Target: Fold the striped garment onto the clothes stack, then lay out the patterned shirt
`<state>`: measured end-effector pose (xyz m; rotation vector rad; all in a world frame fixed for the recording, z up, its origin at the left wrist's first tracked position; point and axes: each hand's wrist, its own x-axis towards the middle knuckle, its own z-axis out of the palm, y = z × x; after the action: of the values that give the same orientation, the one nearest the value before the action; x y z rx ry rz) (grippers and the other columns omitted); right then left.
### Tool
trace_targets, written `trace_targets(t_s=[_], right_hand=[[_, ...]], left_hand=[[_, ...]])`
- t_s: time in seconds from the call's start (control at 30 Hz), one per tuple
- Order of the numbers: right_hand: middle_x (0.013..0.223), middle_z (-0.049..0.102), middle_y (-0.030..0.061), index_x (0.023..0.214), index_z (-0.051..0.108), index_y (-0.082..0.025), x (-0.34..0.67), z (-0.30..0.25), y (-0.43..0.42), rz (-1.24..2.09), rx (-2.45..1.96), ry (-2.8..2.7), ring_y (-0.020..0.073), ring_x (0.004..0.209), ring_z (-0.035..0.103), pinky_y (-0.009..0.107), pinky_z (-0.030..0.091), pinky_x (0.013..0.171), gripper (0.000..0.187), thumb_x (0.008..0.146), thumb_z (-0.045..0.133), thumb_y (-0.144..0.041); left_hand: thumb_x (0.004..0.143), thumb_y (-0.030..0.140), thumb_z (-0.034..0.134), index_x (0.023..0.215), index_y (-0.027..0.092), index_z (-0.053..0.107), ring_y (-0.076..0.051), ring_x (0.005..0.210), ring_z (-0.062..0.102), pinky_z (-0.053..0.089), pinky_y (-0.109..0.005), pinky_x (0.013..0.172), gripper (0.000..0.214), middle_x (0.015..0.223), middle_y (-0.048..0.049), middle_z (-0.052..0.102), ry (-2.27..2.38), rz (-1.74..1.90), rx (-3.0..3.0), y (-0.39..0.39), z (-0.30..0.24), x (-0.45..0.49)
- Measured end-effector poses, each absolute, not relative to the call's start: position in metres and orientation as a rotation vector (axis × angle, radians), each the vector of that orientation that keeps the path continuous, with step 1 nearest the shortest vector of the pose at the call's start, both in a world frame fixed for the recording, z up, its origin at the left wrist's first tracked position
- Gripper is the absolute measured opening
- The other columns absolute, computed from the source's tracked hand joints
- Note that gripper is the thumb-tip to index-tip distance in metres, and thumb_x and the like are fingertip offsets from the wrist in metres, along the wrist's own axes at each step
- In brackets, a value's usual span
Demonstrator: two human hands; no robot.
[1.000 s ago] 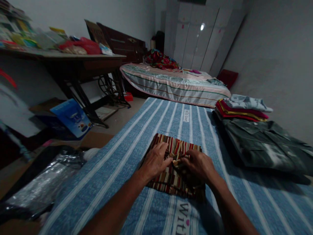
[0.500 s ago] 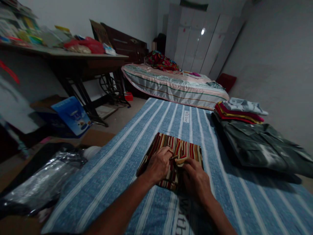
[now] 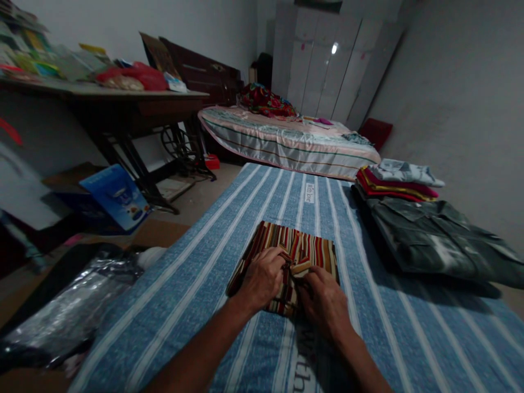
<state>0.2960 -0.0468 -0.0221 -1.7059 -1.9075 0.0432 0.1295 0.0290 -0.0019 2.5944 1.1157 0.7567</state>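
Observation:
A folded shirt (image 3: 270, 237) with red, brown, cream and black stripes lies on a blue-and-white striped bedspread (image 3: 196, 273). Its collar faces up near the middle of the bundle. My left hand (image 3: 264, 275) rests over the left part of the shirt, its bent fingers gripping cloth beside the collar opening. On the other side, my right hand (image 3: 325, 295) pinches the right collar flap between thumb and fingers. The fingertips of both hands nearly meet there, and the cloth right under them is partly hidden.
To the right sits a stack of folded clothes: a dark green jacket (image 3: 434, 234), red and yellow garments (image 3: 393, 188) and a pale patterned one (image 3: 405, 172). A sewing-machine table (image 3: 135, 95) stands left, above a blue box (image 3: 117, 196). Beyond is another bed (image 3: 286, 139).
Both hands stay at the collar, with only slight finger movement. The right collar flap looks a little flatter. The view has shifted slightly.

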Motion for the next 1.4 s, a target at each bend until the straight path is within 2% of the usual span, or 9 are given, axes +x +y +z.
trace_targets(t_s=[0.2, 0.4, 0.6, 0.7, 0.9, 1.03, 1.27, 1.4], right_hand=[[0.090, 0.066, 0.0068, 0.085, 0.065, -0.020, 0.286, -0.020, -0.045, -0.070, -1.871, -2.048, 0.0223, 0.088, 0.057, 0.033, 0.042, 0.078, 0.017, 0.084, 0.050, -0.012], [0.090, 0.065, 0.0056, 0.085, 0.065, -0.021, 0.286, -0.025, -0.047, -0.047, -1.839, -2.008, 0.0208, 0.088, 0.057, 0.031, 0.039, 0.077, 0.018, 0.088, 0.048, -0.014], [0.082, 0.064, 0.0051, 0.081, 0.063, -0.020, 0.290, -0.025, -0.048, -0.002, -1.763, -1.982, 0.0191, 0.082, 0.057, 0.029, 0.039, 0.078, 0.020, 0.089, 0.045, -0.014], [0.082, 0.064, 0.0045, 0.081, 0.063, -0.021, 0.291, -0.023, -0.048, 0.019, -1.755, -2.007, 0.0192, 0.082, 0.057, 0.029, 0.040, 0.078, 0.019, 0.088, 0.047, -0.015], [0.088, 0.065, 0.0049, 0.090, 0.064, -0.021, 0.296, -0.019, -0.051, 0.117, -1.624, -2.044, 0.0199, 0.085, 0.058, 0.031, 0.044, 0.080, 0.015, 0.088, 0.048, -0.020], [0.099, 0.066, 0.0072, 0.096, 0.063, -0.019, 0.299, -0.026, -0.055, 0.042, -1.544, -2.067, 0.0226, 0.096, 0.058, 0.036, 0.045, 0.087, 0.016, 0.085, 0.052, -0.022], [0.115, 0.064, 0.0112, 0.110, 0.061, -0.019, 0.300, -0.045, -0.060, -0.147, -1.524, -2.175, 0.0272, 0.109, 0.057, 0.042, 0.047, 0.091, 0.031, 0.083, 0.058, -0.032], [0.121, 0.062, 0.0135, 0.114, 0.061, -0.017, 0.291, -0.047, -0.063, -0.205, -1.564, -2.105, 0.0297, 0.113, 0.055, 0.049, 0.040, 0.099, 0.039, 0.079, 0.062, -0.034]], left_hand=[[0.076, 0.004, 0.044, 0.087, 0.016, 0.062, -0.025, 0.114, 0.053, 0.044, -0.043, 0.099, 0.023, 0.118, -0.0121, 0.061, 1.126, 0.760, 2.658, 0.025, -0.005, 0.129], [0.071, 0.000, 0.042, 0.084, 0.017, 0.060, -0.024, 0.110, 0.055, 0.046, -0.041, 0.095, 0.028, 0.112, -0.0105, 0.062, 1.155, 0.681, 2.669, 0.021, -0.005, 0.125], [0.076, 0.001, 0.041, 0.090, 0.017, 0.060, -0.023, 0.109, 0.054, 0.044, -0.041, 0.096, 0.028, 0.113, -0.0100, 0.062, 1.120, 0.820, 2.656, 0.021, -0.009, 0.121], [0.077, 0.004, 0.043, 0.086, 0.018, 0.060, -0.023, 0.105, 0.056, 0.044, -0.040, 0.093, 0.024, 0.109, -0.0080, 0.064, 1.061, 0.732, 2.697, 0.019, -0.012, 0.120], [0.081, 0.010, 0.043, 0.088, 0.018, 0.059, -0.023, 0.099, 0.057, 0.043, -0.042, 0.092, 0.019, 0.100, -0.0082, 0.065, 1.053, 0.697, 2.685, 0.013, -0.011, 0.114], [0.083, 0.010, 0.043, 0.094, 0.018, 0.058, -0.023, 0.099, 0.057, 0.042, -0.044, 0.094, 0.020, 0.100, -0.0079, 0.065, 1.068, 0.678, 2.660, 0.006, -0.006, 0.109], [0.087, 0.010, 0.040, 0.098, 0.018, 0.059, -0.022, 0.104, 0.058, 0.044, -0.042, 0.096, 0.024, 0.105, -0.0075, 0.066, 1.043, 0.727, 2.709, -0.002, -0.013, 0.106], [0.086, 0.010, 0.040, 0.099, 0.018, 0.060, -0.023, 0.105, 0.058, 0.044, -0.044, 0.096, 0.025, 0.106, -0.0075, 0.067, 1.036, 0.761, 2.730, -0.004, -0.017, 0.106]])
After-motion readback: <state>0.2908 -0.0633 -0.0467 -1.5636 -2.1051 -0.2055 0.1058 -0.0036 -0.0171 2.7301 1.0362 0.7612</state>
